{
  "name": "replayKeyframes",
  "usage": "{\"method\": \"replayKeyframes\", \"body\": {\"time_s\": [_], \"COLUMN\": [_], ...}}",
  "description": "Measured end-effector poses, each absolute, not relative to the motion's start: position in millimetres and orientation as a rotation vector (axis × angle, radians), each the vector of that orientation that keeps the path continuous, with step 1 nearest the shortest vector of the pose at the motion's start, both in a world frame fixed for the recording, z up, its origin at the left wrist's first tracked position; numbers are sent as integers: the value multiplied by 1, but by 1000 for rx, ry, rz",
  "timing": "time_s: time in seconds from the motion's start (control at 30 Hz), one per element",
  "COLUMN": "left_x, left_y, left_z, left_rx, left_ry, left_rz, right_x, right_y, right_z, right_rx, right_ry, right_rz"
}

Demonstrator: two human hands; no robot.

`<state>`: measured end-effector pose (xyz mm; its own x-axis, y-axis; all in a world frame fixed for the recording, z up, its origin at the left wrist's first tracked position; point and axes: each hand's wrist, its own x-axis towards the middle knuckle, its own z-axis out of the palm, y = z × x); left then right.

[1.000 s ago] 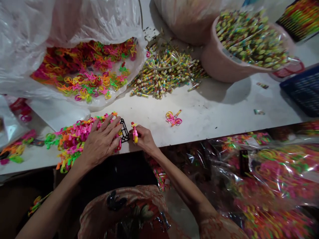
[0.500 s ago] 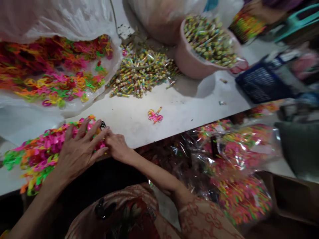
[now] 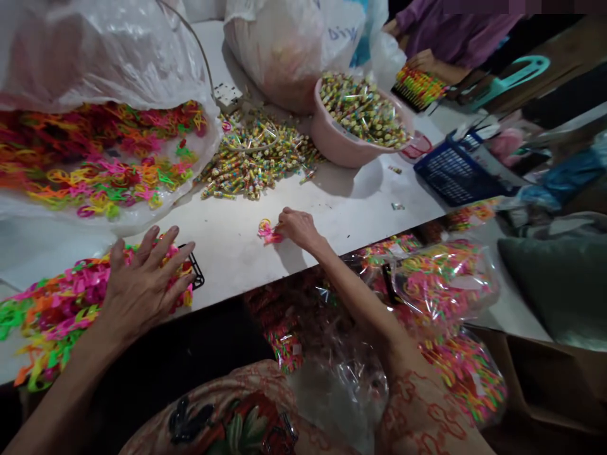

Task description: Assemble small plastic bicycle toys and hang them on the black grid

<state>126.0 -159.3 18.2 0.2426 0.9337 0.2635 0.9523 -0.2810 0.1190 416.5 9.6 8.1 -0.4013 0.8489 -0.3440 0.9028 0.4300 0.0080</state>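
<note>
My left hand lies flat, fingers spread, on a row of bright plastic toy pieces stacked on a black rack at the near edge of the white table. My right hand reaches out to the middle of the table and pinches a small pink and yellow toy piece that rests on the surface.
A big clear bag of coloured plastic pieces lies at the left. A heap of wrapped candy sticks, a pink tub of them and a blue basket stand further back. Another person's hand works at the far side. Filled bags sit beside the table.
My right hand left the black rack and moved right and forward to the loose pink and yellow piece. My left hand stayed on the stacked pieces. The view has swung to the right.
</note>
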Motion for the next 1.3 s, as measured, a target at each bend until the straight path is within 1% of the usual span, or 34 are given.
{"method": "replayKeyframes", "body": {"time_s": [0.13,0.23,0.33,0.4,0.5,0.67,0.73,0.8,1.03,1.17,1.23,1.3], "left_x": [126,125,126,127,128,128,129,129,130,129,129,129], "left_y": [-152,-152,-153,-154,-154,-153,-153,-153,-153,-153,-153,-153], "left_z": [16,19,23,25,25,22,22,22,22,22,22,22], "left_rx": [-2397,-2419,-2421,-2428,-2433,-2406,-2402,-2405,-2396,-2404,-2405,-2407], "left_ry": [-1940,-1970,-1983,-1985,-1988,-2000,-2013,-2017,-2019,-2024,-2027,-2024], "left_rz": [-277,-187,-181,-204,-229,-209,-217,-215,-218,-240,-236,-227], "right_x": [377,355,345,343,343,330,322,314,298,292,285,274], "right_y": [-13,-24,-23,-20,-19,-30,-36,-40,-41,-41,-42,-43], "right_z": [-2,0,6,4,-8,-39,-47,-50,-48,-46,-47,-50], "right_rx": [1354,1279,1204,1198,1286,1308,1328,1340,1173,1298,1392,1447], "right_ry": [2502,2514,2539,2576,2667,2774,2793,2835,2927,2861,2813,2733], "right_rz": [-327,-354,-410,-510,-784,-1485,-1634,-1667,-1591,-1591,-1679,-1876]}}
